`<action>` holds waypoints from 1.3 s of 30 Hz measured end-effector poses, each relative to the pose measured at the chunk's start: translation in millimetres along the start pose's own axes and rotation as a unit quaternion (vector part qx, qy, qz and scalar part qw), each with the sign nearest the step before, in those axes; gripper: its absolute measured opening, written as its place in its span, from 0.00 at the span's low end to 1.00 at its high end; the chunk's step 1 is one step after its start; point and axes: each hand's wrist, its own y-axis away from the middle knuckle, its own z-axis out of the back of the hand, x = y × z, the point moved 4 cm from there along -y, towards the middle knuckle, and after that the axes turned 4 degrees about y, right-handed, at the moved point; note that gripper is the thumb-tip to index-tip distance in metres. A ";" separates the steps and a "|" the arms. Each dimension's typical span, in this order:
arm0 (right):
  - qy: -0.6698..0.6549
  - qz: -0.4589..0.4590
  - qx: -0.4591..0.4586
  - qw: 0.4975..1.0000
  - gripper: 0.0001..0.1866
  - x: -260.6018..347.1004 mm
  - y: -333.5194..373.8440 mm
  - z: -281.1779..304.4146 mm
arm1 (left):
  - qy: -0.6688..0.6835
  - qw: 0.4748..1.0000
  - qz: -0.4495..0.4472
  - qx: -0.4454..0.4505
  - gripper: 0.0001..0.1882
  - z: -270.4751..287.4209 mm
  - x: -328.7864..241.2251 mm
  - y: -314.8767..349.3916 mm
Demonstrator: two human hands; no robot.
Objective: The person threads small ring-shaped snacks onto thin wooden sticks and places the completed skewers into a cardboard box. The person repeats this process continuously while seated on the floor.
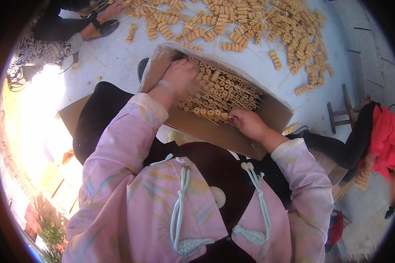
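An open cardboard box (180, 101) sits tilted in front of my lap, packed with rows of tan, ring-shaped pieces threaded on thin sticks (232, 90). My right hand (251, 124) is at the box's near right side, its thumb and fingers closed on the stick end of one skewer (210, 114) lying along the near edge of the rows. Into the box's far left corner reaches my left hand (181, 78), back upward and slightly blurred. Its fingers are bent down among the skewers and mostly hidden, so what they grip does not show.
A large heap of loose skewers (250, 26) covers the pale surface beyond the box. At the far left another person's hand (112, 11) reaches toward skewers. A person in red (386, 140) sits at the right, near a wooden stool (341, 115). More cardboard (72, 115) lies left of my leg.
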 end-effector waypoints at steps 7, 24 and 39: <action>0.204 0.044 -0.102 0.973 0.10 36.2 -38.7 10.0 | 0.012 0.999 0.021 -0.032 0.07 1.0 -0.2 -0.5; 0.079 -0.019 -0.278 0.957 0.16 38.1 -131.1 -21.4 | 0.024 0.923 0.132 0.359 0.26 39.4 -35.2 12.1; 0.214 0.088 -0.279 0.932 0.11 46.9 -130.9 -41.8 | -0.002 0.919 0.161 0.359 0.19 16.2 -34.2 26.3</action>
